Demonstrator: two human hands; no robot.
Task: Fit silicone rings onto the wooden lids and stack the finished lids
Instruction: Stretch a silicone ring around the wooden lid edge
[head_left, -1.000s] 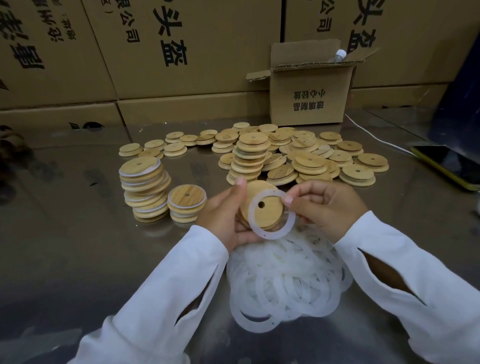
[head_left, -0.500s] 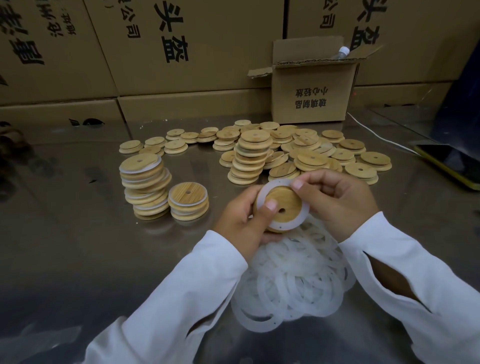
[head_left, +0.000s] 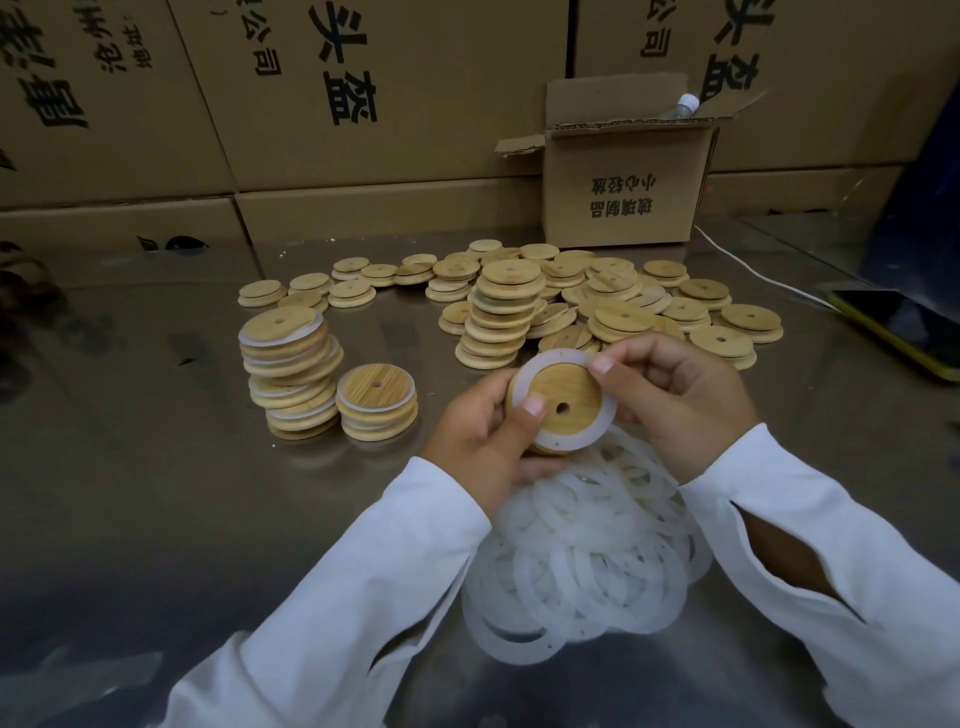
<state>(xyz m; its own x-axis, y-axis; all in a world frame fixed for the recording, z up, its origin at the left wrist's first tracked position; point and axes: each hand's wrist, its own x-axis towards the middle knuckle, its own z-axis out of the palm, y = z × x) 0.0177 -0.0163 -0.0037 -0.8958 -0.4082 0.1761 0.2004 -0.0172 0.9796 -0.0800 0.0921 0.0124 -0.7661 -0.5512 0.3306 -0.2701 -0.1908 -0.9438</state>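
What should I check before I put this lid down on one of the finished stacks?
1. The silicone ring seated all round the wooden lid: cannot tell; its visible part lies flat, but thumbs of the left hand and right hand hide parts of it.
2. Grip: ok; both hands hold the lid.
3. The short stack ready to take it: ok; it stands straight, a ringed lid on top.
4. The tall stack steady: not ok; its layers are offset and it leans.
5. Way there: ok; only bare table lies between the left hand and the short stack.
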